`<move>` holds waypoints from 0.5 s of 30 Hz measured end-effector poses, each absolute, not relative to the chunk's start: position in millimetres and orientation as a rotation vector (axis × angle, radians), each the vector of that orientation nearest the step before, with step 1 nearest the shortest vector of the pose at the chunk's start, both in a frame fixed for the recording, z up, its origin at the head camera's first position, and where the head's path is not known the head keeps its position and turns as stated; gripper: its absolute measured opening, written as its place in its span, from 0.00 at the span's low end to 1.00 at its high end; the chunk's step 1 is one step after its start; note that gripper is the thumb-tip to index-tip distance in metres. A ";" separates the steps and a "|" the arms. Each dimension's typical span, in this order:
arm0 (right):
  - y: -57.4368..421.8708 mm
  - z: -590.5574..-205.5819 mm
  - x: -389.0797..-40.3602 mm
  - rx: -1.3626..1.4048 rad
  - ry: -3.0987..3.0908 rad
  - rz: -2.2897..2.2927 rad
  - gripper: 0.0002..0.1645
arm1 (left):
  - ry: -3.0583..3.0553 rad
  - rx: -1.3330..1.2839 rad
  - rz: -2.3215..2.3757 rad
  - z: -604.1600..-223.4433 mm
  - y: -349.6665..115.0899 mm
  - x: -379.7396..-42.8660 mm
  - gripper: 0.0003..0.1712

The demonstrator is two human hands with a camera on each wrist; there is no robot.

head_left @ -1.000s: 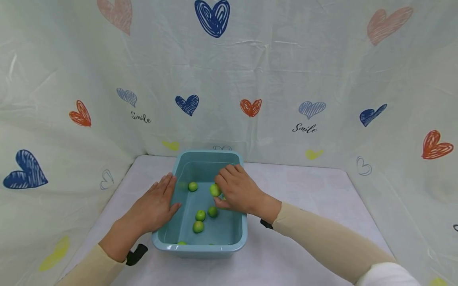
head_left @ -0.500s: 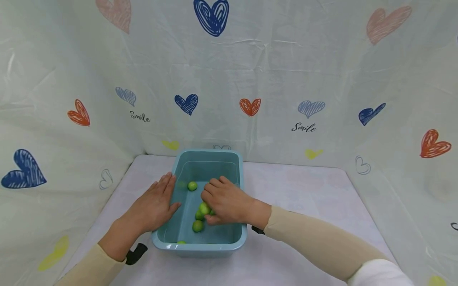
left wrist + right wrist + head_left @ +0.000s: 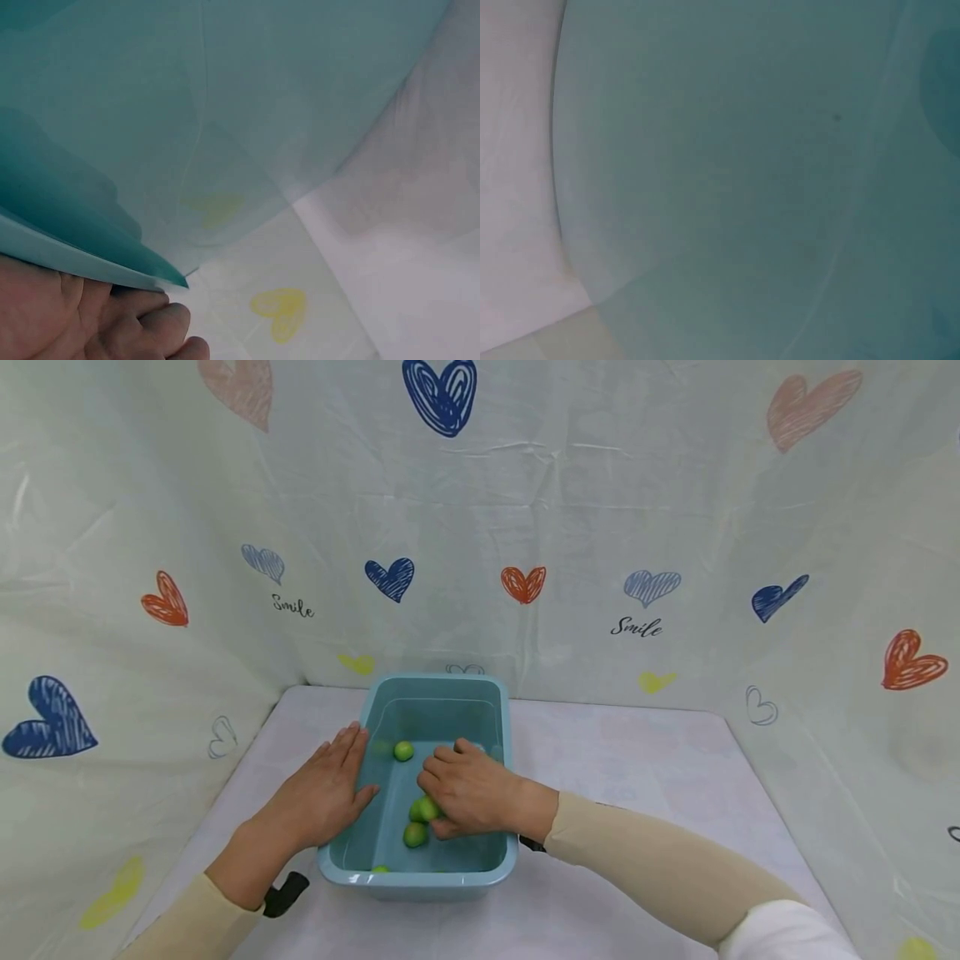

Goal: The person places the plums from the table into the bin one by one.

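Observation:
In the head view a light blue plastic basin point(image 3: 420, 880) stands on the table. My left hand point(image 3: 322, 793) rests along its left rim, fingers straight, with the thumb over the inside edge. The left wrist view shows part of that hand point(image 3: 135, 326) below the rim. Inside the basin, my right hand point(image 3: 472, 793) has its fingers curled around a green lime point(image 3: 430, 808). Beside it lie a lime point(image 3: 416, 811) and another lime point(image 3: 415, 835). One more lime point(image 3: 403, 751) sits farther back. The right wrist view shows only the basin wall point(image 3: 705, 165).
A white cloth covers the table point(image 3: 622, 777). Behind and around it hangs a white curtain point(image 3: 570, 543) printed with hearts. Part of a lime point(image 3: 381, 868) shows at the basin's near wall.
My right hand has moved left and nearer within the basin, bringing its lime up against the other limes. The left hand has stayed in place.

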State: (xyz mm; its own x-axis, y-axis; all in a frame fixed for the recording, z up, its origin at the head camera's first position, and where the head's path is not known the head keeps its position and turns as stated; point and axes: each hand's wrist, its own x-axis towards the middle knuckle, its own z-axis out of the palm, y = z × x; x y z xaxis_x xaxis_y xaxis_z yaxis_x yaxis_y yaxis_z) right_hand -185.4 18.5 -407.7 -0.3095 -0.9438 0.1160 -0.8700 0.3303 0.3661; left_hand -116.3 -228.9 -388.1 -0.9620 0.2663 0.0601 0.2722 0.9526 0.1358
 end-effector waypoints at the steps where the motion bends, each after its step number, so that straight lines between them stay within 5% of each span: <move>1: 18.4 -407.6 -185.4 1.620 -2.296 -0.342 0.25 | -3.064 -0.420 -0.222 -388.2 -228.8 -116.2 0.47; 15: 18.7 -407.5 -184.0 1.609 -2.309 -0.352 0.23 | -3.068 -0.408 -0.231 -387.6 -228.4 -115.5 0.47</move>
